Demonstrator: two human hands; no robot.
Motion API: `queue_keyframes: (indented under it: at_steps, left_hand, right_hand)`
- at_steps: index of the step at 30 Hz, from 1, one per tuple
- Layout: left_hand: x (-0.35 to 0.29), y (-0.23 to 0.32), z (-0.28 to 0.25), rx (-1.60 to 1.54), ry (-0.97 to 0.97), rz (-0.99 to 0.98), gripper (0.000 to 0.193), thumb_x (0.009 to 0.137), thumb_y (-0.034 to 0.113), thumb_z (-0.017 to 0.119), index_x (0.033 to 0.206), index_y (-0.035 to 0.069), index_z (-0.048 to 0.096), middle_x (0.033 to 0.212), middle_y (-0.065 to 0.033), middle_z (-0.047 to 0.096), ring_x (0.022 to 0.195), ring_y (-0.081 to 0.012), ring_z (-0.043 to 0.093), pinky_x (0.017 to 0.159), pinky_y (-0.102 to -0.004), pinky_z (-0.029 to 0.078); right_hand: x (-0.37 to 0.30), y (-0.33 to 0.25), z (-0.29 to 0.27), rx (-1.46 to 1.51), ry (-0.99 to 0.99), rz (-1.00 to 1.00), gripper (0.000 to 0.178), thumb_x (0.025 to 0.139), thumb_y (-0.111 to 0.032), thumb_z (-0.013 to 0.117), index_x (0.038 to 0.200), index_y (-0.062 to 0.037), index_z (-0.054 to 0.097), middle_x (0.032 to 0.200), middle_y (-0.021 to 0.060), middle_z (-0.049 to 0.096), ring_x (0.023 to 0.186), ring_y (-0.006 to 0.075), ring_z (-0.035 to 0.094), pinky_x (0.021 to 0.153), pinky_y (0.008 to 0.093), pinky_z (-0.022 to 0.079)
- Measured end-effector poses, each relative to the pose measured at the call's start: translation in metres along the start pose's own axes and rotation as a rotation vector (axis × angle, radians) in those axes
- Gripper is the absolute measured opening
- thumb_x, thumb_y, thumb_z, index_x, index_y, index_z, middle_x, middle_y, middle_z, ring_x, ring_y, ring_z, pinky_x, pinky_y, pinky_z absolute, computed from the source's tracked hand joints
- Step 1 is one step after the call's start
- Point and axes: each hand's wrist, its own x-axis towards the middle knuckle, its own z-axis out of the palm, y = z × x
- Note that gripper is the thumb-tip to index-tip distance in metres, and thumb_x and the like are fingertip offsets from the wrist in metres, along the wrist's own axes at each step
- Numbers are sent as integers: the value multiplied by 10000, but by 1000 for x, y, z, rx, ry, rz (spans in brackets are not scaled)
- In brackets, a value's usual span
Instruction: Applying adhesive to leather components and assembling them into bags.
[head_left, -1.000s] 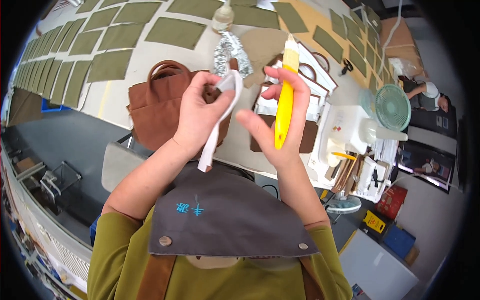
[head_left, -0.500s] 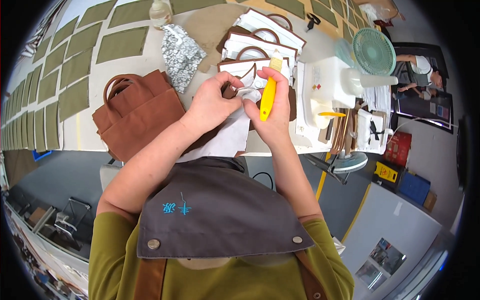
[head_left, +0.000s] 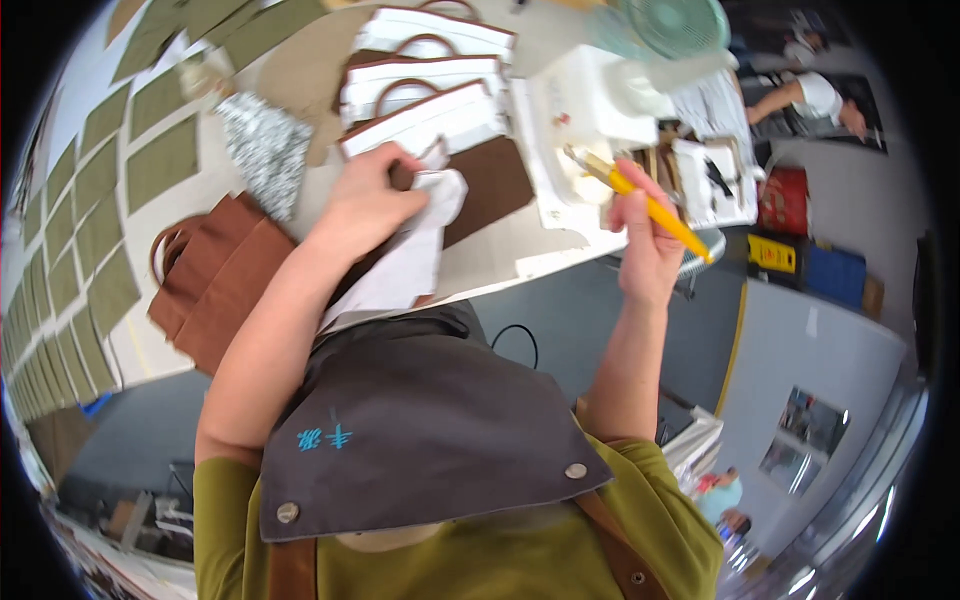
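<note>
My left hand (head_left: 368, 205) pinches the upper edge of a bag piece (head_left: 405, 262), white on the facing side with brown at its edges, which hangs over the table's front edge. Held in my right hand (head_left: 645, 252) is a brush (head_left: 682, 231) with a yellow handle, its bristle end pointing left. That end is over the lower part of a white plastic jug (head_left: 578, 92), where something pale and glue-like shows; whether they touch I cannot tell. Just left of my left forearm lies a brown fabric bag (head_left: 225, 295) with handles.
Several white-lined bag pieces with brown handles (head_left: 425, 82) lie in a row beyond my left hand. A brown panel (head_left: 490, 188) lies between my hands. Patterned cloth (head_left: 265, 150) and several olive panels (head_left: 165, 165) spread left. A green fan (head_left: 675, 22) and a white tray (head_left: 715, 180) stand right.
My right hand has moved right with the brush, away from the bag piece and over to the jug. The left hand still holds the piece. The whole view has turned and shifted right.
</note>
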Motion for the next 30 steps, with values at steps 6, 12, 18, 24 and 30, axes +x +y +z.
queue_keyframes:
  at_steps: [6,12,18,24,30]
  left_hand:
    - [-2,-7,11,-201,-23,-56,238,718,105,725,904,19,603,722,-16,562,679,-102,496,615,-266,429]
    - [-2,-3,14,-219,-69,-140,224,764,11,710,953,15,592,751,-8,607,640,-50,539,557,-214,426]
    - [-8,-2,15,-262,-57,-139,232,769,14,718,964,17,593,756,-9,608,636,-54,535,566,-208,431]
    - [-13,-1,16,-224,-41,-140,235,774,13,713,976,22,592,774,-13,615,657,-55,543,580,-210,438]
    - [-15,-6,15,-259,-43,-135,234,777,10,708,979,19,591,788,-18,623,667,-59,552,590,-211,442]
  right_hand:
    - [-1,42,-93,29,418,111,206,964,-185,598,1055,-17,675,841,21,615,603,74,509,596,209,419]
    - [7,83,-82,63,328,235,159,861,-5,678,1009,38,643,925,93,676,775,141,667,703,240,546]
    - [28,132,-78,-72,317,221,167,859,16,673,1020,39,637,868,74,673,782,130,666,722,223,542]
    - [43,161,-78,-519,225,242,127,830,-34,715,944,3,672,791,65,685,729,113,656,662,245,517]
    - [36,154,-87,-316,182,119,135,834,-26,711,957,10,668,832,69,690,768,119,660,704,239,522]
